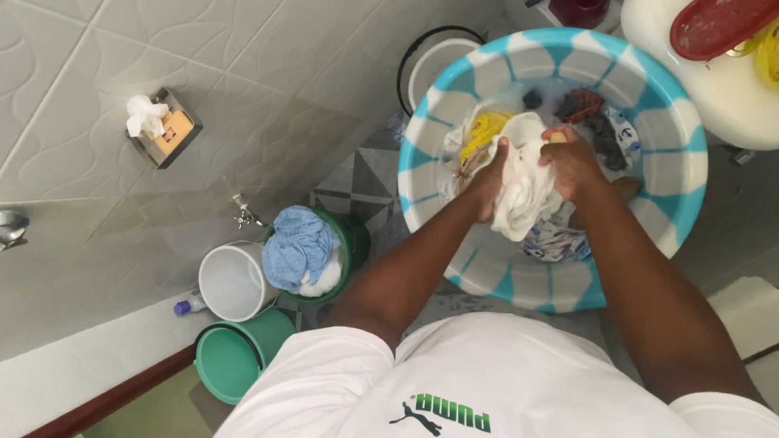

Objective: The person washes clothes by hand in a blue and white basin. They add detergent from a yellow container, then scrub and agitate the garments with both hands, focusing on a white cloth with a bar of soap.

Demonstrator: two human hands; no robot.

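A large blue-and-white striped wash basin stands on the floor and holds several wet clothes, among them a yellow piece and dark ones. Both hands are over the basin and grip one white garment between them. My left hand clutches its left side. My right hand is closed on its upper right part. The cloth hangs down below the hands into the basin.
A green bucket with blue cloth, a white bucket and a tipped green bucket stand by the tiled wall. A wall tap, a soap holder, a round basin and a toilet with red and yellow items surround the spot.
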